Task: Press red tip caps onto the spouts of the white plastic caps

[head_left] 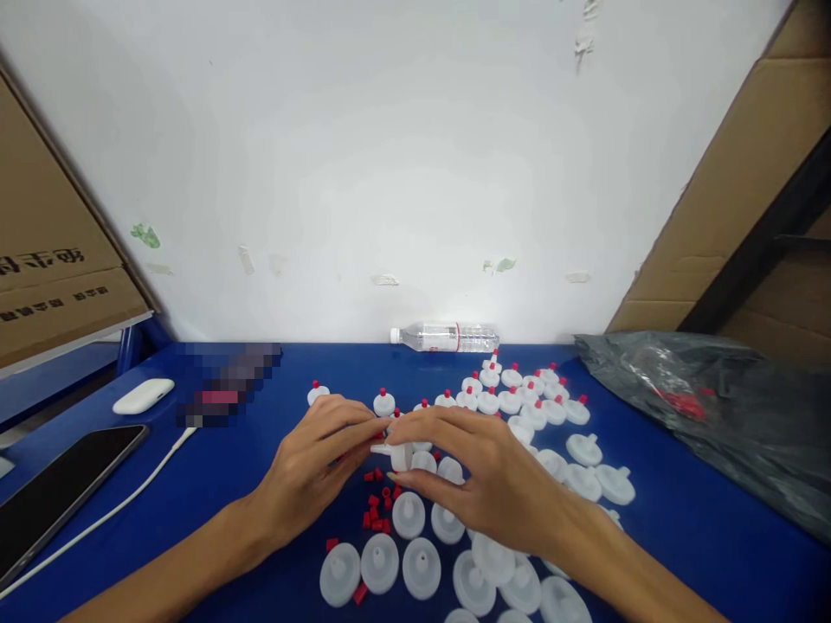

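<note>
My left hand (318,463) and my right hand (484,472) meet over the middle of the blue table (701,528). Together they pinch one white plastic disc part (396,453) lying on its side between the fingertips. Under them lie several small red caps (378,510). Several uncapped white discs (421,567) are spread in front of my hands. Farther back sit several white discs fitted with red caps (512,394).
A clear water bottle (447,337) lies against the white wall. A dark plastic bag (720,415) covers the right side. At left lie a phone (61,484), a white cable (123,502) and a white earbud case (144,395). Cardboard boxes (45,277) stand on both sides.
</note>
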A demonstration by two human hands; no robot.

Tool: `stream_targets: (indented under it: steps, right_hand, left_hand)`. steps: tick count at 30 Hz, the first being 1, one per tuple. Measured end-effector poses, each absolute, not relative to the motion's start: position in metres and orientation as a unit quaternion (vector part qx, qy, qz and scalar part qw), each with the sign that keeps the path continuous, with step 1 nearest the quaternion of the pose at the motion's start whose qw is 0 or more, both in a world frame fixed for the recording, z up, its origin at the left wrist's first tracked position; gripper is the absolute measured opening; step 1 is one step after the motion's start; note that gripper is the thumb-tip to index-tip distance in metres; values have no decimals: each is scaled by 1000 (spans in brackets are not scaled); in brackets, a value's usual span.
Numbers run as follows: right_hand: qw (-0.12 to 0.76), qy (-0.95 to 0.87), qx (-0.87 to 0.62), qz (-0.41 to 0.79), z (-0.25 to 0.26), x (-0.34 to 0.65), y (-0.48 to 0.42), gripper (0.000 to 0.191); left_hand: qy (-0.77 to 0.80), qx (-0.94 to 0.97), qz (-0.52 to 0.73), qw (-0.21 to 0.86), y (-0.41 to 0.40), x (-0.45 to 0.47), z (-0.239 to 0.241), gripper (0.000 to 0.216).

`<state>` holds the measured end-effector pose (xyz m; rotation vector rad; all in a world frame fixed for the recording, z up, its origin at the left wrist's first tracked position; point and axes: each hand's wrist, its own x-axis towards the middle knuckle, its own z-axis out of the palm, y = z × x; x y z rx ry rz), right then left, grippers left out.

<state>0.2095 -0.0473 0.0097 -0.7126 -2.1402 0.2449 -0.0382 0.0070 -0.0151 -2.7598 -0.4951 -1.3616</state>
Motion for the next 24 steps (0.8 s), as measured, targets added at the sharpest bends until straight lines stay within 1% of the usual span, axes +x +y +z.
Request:
stream_targets:
  steps: [5, 9, 12, 18, 22, 24]
  right_hand:
    - [448, -841, -292, 83, 12, 211, -46, 31]
    - [446, -840, -301, 72, 11, 213, -44, 27]
    - [444, -841, -300, 76, 8, 212, -45, 28]
    - [458, -838, -287, 72, 6, 210, -46, 32]
    - [453, -844, -283, 52, 7, 208, -45, 28]
    - [453, -847, -276, 38, 7, 207, -45, 24]
  left_hand:
    - [-162, -877, -451, 25, 6, -37, -11, 30]
    - [-167, -872, -459, 26, 7, -36, -11, 27]
    - [-156, -873, -462, 21, 6, -35, -11, 24]
    - [-156, -870, -467, 3, 5, -34, -12, 22]
    - [-179, -880, -439, -40, 6, -36, -16, 11]
    - [-177, -884, -430, -49, 5, -36, -16, 10]
